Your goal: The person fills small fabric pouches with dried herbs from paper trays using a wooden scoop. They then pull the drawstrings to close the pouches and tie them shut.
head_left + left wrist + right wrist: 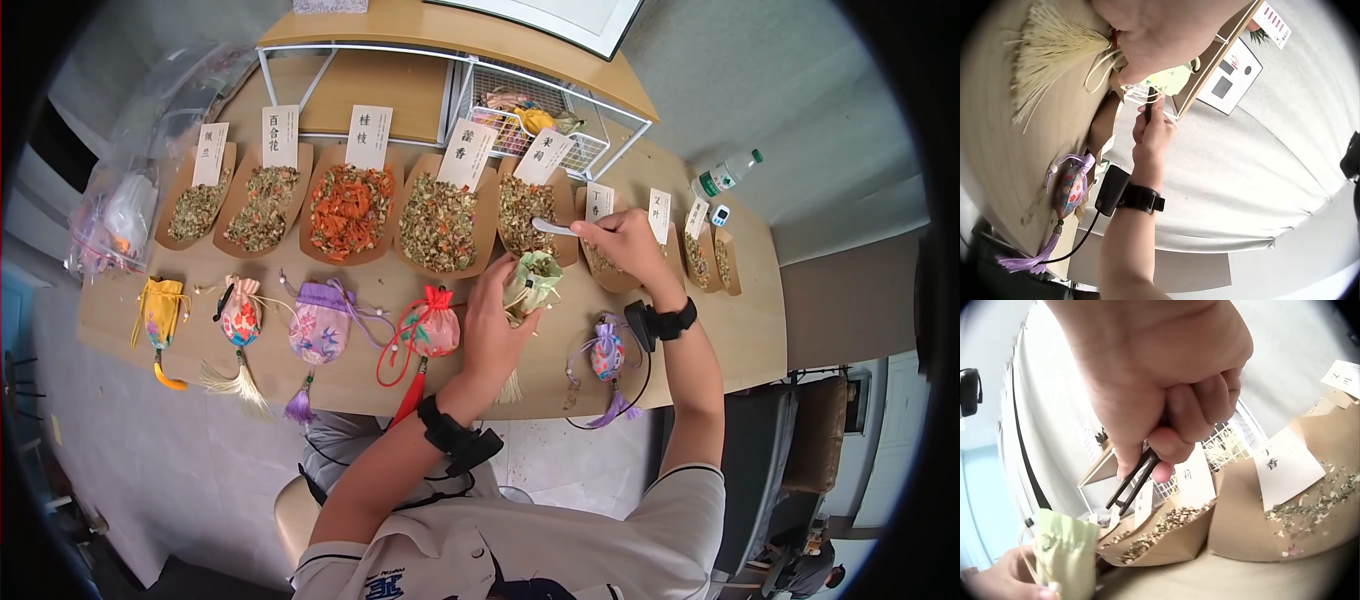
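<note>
The left hand (pixel 497 330) is cupping the soft, light green pouch (pixel 530 283) below its open mouth, its grip curling round the cloth, while the right hand (pixel 622 243) is pinching a thin spoon (pixel 553 228) just above it.

The person wears a white shirt (pixel 560 545) with short sleeves, dark edges and a blue mark near the collar. Each wrist has a black strap with a small black box: one on the left wrist (pixel 455 435), one on the right wrist (pixel 660 322). Thin black cables (pixel 640 385) hang from the boxes.
</note>
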`<state>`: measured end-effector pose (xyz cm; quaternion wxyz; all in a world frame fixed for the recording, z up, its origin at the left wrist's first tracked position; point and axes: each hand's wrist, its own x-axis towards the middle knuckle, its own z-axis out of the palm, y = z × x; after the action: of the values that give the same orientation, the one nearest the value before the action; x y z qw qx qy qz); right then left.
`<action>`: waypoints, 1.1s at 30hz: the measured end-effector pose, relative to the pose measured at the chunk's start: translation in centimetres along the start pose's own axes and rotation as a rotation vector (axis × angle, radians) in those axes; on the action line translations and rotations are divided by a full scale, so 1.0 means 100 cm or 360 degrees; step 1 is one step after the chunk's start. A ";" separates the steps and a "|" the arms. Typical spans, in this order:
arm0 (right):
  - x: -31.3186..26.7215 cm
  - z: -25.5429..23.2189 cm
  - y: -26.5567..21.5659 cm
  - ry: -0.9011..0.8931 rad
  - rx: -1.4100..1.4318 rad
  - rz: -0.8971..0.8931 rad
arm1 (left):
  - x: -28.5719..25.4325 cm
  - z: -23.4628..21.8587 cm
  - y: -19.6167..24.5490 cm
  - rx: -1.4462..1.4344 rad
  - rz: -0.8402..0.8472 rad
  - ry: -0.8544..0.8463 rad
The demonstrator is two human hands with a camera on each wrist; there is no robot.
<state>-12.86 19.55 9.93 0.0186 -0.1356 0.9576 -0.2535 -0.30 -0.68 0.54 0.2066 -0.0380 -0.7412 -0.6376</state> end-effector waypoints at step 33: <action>0.034 0.005 -0.016 -0.0445 -0.0426 0.0158 | -0.001 0.000 -0.001 0.0026 0.0015 -0.0016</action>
<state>-15.69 17.07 10.41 0.1458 -0.1233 0.9764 -0.1013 -0.28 -0.66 0.45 0.2060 -0.0430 -0.7472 -0.6304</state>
